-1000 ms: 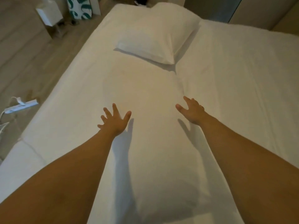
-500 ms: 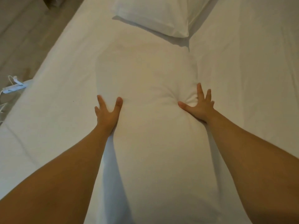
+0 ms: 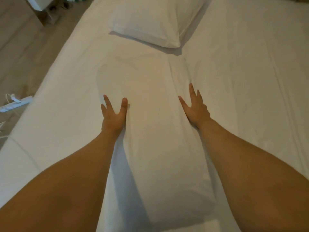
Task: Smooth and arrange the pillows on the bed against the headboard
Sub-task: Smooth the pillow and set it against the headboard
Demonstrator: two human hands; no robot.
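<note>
A white power strip (image 3: 15,104) lies on the wooden floor (image 3: 25,52) at the left edge of the frame, beside the bed (image 3: 250,81). A second pillow (image 3: 155,20) sits at top centre, just beyond the long pillow (image 3: 155,139) running down the middle. The left hand (image 3: 113,117) and right hand (image 3: 194,108) press its two long sides, fingers (image 3: 191,90) spread wide and flat, gripping nothing.
</note>
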